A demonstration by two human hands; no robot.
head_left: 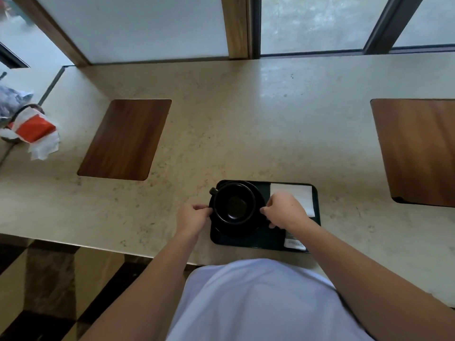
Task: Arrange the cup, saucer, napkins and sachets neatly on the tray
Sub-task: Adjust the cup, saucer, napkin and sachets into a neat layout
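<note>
A black cup [234, 204], empty with its handle pointing far left, stands on a black saucer [256, 193] at the left half of a dark tray [261, 238] near the counter's front edge. My left hand [193, 216] pinches the saucer's left rim and my right hand [285, 210] grips its right rim. White napkins [299, 193] lie in the tray's far right part, partly under my right hand. A sachet [294, 243] lies at the tray's near right corner, partly hidden by my right forearm.
The beige stone counter [221, 134] has a wooden inset panel [125, 139] to the left and another [418, 151] to the right. A crumpled orange-and-white wrapper with tissue [37, 134] lies at the far left. Window frames line the back.
</note>
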